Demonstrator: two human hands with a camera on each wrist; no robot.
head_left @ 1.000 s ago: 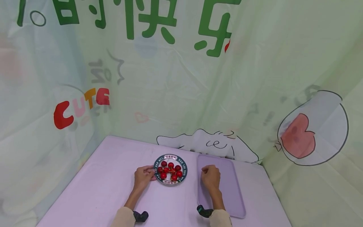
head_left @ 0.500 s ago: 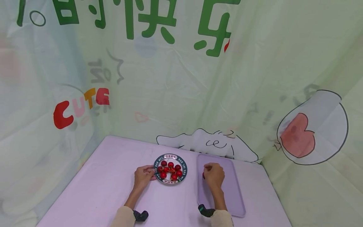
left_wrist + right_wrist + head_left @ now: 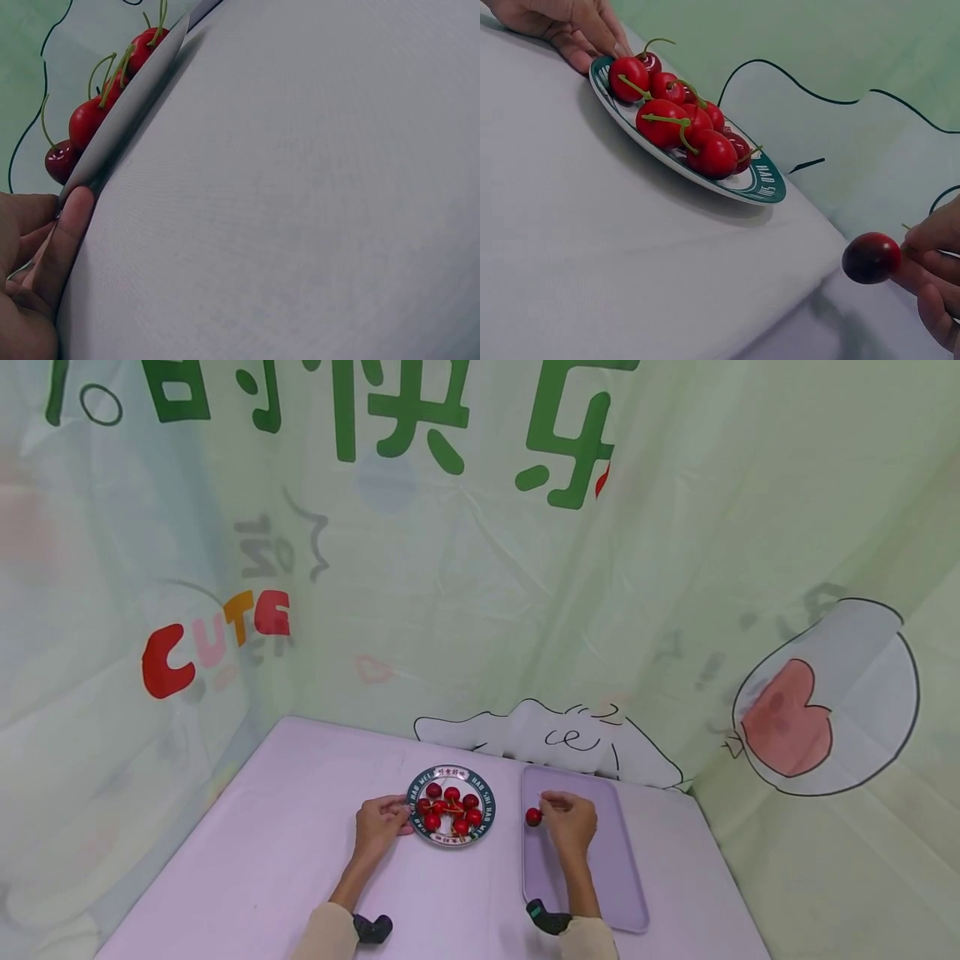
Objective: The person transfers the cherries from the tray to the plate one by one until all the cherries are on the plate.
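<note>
My left hand [image 3: 381,828] pinches the left edge of a round plate [image 3: 487,793] with a dark green patterned rim, thumb and fingers at its edge in the left wrist view. Several red cherries [image 3: 660,122] with green stems lie on the plate. My right hand [image 3: 570,825] is over the left part of a lilac tray [image 3: 618,893]. Between its thumb and fingers it pinches the stem of a single dark red cherry [image 3: 871,258]. That fruit hangs out to the left of the fingertips, over the tray near its left edge.
A pale lilac cloth [image 3: 247,852] covers the table. Printed curtains [image 3: 480,610] rise behind it and on both sides. Black wrist devices [image 3: 372,930] are worn at both sleeves, the right one close to the tray's left edge.
The right hand has shifted slightly right over the tray and turned. Its cherry, hidden at first, now shows fully left of the fingers. Left hand and plate stay in place.
</note>
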